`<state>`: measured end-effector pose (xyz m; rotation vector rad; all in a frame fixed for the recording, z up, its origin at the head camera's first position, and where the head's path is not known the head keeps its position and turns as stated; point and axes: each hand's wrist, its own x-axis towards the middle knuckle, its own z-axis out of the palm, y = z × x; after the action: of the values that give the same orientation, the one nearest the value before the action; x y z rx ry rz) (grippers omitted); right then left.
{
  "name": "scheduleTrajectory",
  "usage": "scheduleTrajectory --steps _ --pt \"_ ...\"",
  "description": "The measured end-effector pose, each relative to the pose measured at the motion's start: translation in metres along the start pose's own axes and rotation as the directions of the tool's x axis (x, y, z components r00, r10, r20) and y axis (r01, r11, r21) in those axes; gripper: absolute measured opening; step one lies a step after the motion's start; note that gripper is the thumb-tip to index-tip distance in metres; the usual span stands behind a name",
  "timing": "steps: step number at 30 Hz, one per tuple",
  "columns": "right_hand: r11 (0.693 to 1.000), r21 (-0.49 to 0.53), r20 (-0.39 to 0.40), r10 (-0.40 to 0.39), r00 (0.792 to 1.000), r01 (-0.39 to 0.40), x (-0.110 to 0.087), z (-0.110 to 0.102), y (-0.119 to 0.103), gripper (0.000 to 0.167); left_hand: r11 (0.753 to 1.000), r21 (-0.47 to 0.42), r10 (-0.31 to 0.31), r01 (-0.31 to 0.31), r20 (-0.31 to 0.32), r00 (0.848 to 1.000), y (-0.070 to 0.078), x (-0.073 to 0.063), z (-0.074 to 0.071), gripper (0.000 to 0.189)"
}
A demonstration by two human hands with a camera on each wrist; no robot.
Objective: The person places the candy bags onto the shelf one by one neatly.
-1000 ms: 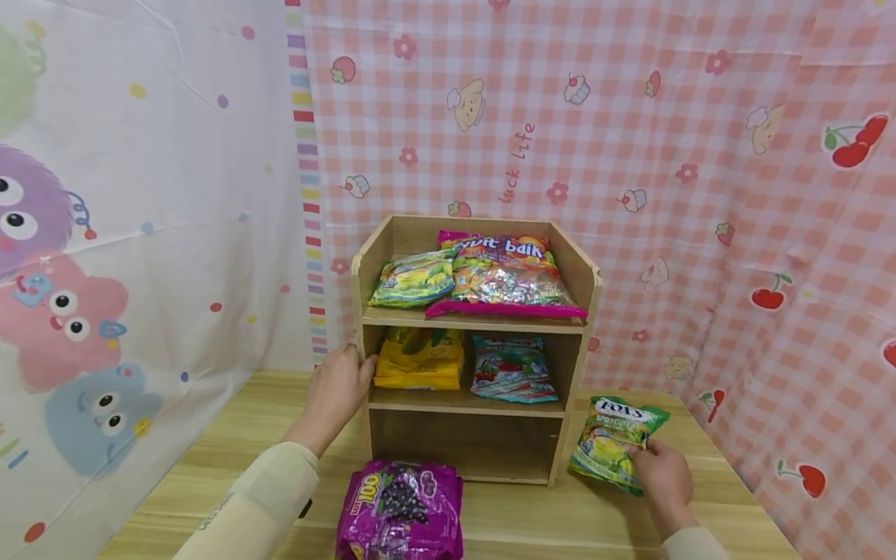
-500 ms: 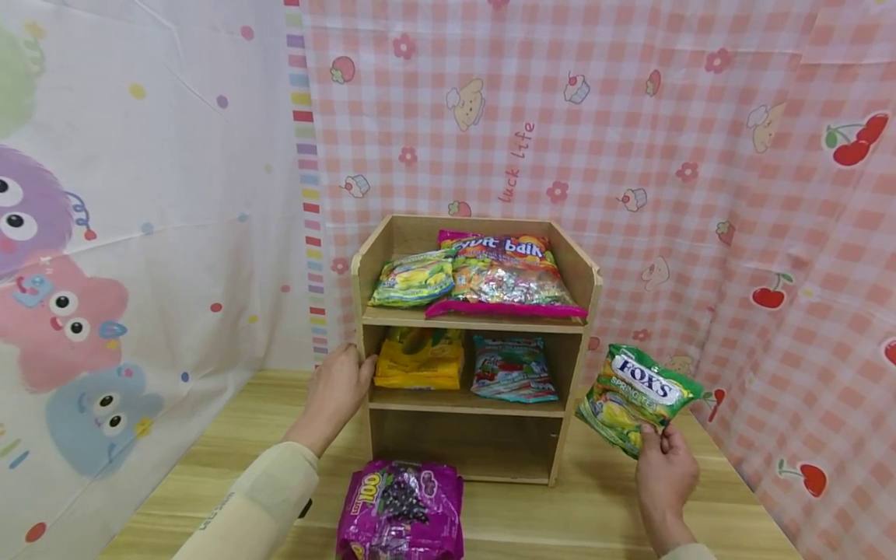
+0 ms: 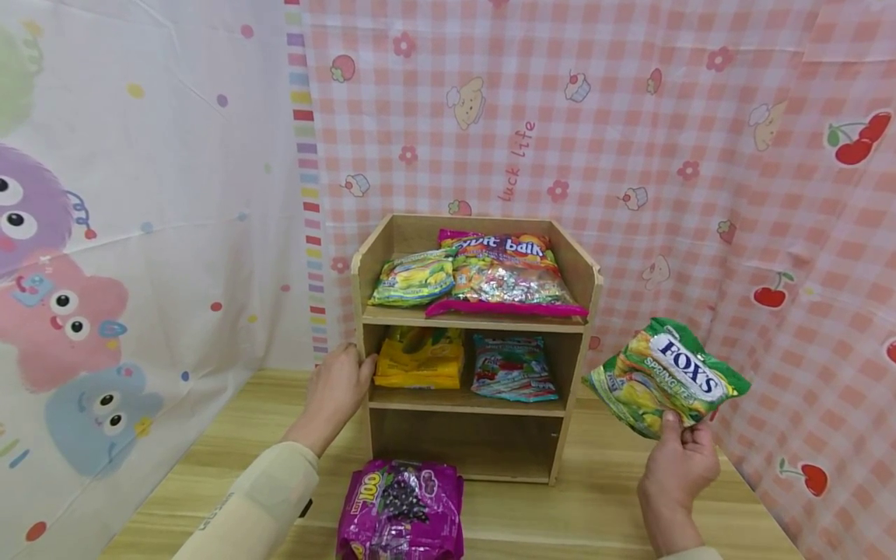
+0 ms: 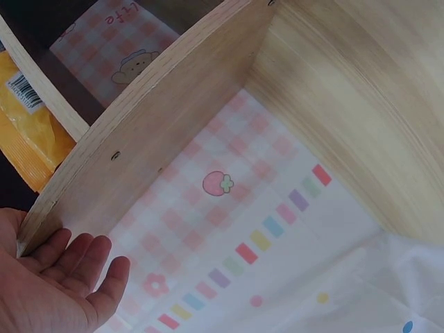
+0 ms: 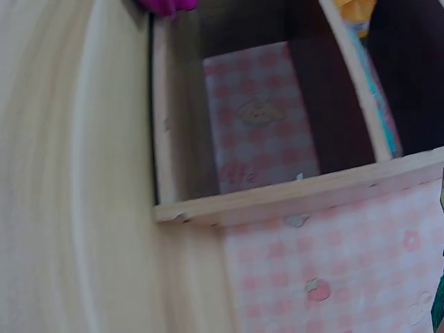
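Note:
My right hand (image 3: 679,470) pinches a green FOX'S Spring Tea candy bag (image 3: 668,377) by its lower edge, holding it in the air right of a small wooden shelf (image 3: 476,409). Only a green sliver of that bag shows at the right edge of the right wrist view. On the shelf's left side panel (image 4: 149,114), my left hand (image 3: 341,393) grips the front edge, fingers (image 4: 87,260) on the outer face; the thumb is hidden. A purple LOT 100 candy bag (image 3: 400,509) lies on the table in front of the shelf.
The top tier bears a yellow-green candy bag (image 3: 414,278) and a large pink-edged candy bag (image 3: 507,276). On the middle tier are a yellow bag (image 3: 420,362) and a teal bag (image 3: 514,371). Patterned curtains (image 3: 630,117) stand behind and at both sides of the wooden table (image 3: 581,513).
My right hand has lifted the green FOX'S candy bag from low beside the shelf, up and to the right, tilting it. My left hand keeps its place on the shelf.

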<state>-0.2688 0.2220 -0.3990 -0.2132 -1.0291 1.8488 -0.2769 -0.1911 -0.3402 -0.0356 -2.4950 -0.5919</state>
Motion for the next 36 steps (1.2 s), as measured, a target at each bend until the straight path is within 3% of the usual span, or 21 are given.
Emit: scheduleTrajectory --steps 7,12,15,20,24,31,36 --pt "0.982 0.185 0.01 -0.045 0.999 0.043 -0.003 0.009 -0.017 0.023 1.0 0.01 0.007 -0.007 -0.012 1.0 0.001 0.0 0.0 0.036" --pt "0.955 0.283 0.016 -0.096 0.995 0.088 -0.007 0.013 -0.026 0.02 1.0 0.006 0.003 -0.003 -0.01 1.0 0.002 0.0 -0.001 0.036" --pt "0.959 0.269 0.063 -0.106 0.992 0.085 -0.013 0.015 -0.03 0.019 1.0 0.007 -0.002 0.002 -0.009 1.0 0.003 0.0 -0.001 0.036" --pt "0.991 0.098 0.198 -0.113 0.974 0.095 -0.03 0.017 -0.028 0.019 1.0 0.011 -0.011 0.011 0.0 1.0 0.002 -0.001 -0.001 0.037" --pt "0.993 -0.039 0.28 -0.1 0.955 0.115 -0.044 0.015 -0.02 0.016 1.0 0.015 -0.005 0.005 -0.001 1.0 0.002 -0.001 0.0 0.037" --pt "0.963 -0.233 0.418 -0.027 0.908 0.136 -0.059 0.011 -0.006 0.01 1.0 0.014 -0.009 0.009 0.005 1.0 0.002 -0.001 0.0 0.036" --pt "0.929 -0.342 0.501 0.052 0.864 0.143 -0.071 0.008 0.002 0.016 1.0 0.016 -0.016 0.016 0.006 1.0 0.001 -0.001 0.0 0.036"
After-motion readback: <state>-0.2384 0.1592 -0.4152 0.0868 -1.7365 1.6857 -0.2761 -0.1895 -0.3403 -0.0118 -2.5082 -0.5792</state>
